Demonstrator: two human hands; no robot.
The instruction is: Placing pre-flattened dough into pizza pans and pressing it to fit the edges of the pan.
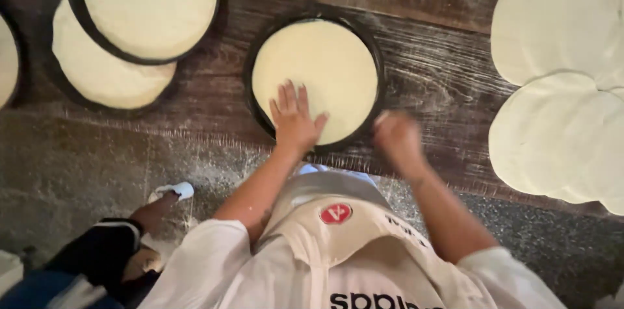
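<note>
A round black pan sits on the dark wooden table, holding a flat disc of pale dough. My left hand lies flat on the near part of the dough, fingers spread. At the pan's near right rim my right hand is blurred and looks loosely closed; I see nothing in it.
More dough discs in black pans are stacked at the upper left. Bare dough rounds overlap at the right. The flour-dusted table edge runs across the middle. Another person's leg and shoe stand on the floor at lower left.
</note>
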